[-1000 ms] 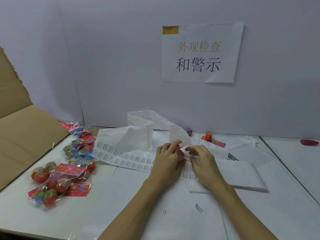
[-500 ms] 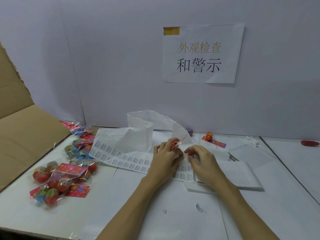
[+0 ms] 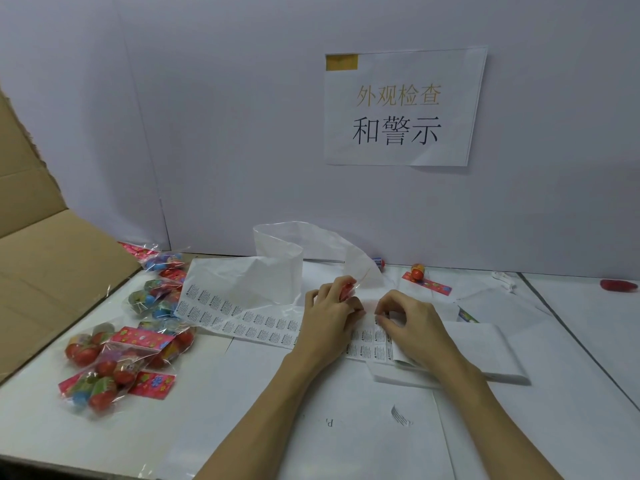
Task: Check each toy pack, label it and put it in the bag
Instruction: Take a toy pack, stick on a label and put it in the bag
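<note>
My left hand [image 3: 327, 315] grips a clear toy pack [image 3: 349, 289] with red toys, mostly hidden by the fingers. My right hand [image 3: 407, 322] pinches at the edge of the label sheet [image 3: 242, 315], a white strip of small printed warning labels lying across the table. Several more toy packs [image 3: 121, 355] with red, blue and green toys and pink header cards lie at the left. A crumpled white bag [image 3: 277, 268] stands open behind the sheet.
A brown cardboard flap [image 3: 45, 268] lies at the far left. A stack of white sheets [image 3: 485, 348] rests under my right wrist. A small toy on a red card [image 3: 420, 275] and a red object [image 3: 620, 285] sit near the back wall.
Both hands rose slightly off the sheet. My left hand lifted the toy pack, and my right hand drew apart from it to the label sheet's edge.
</note>
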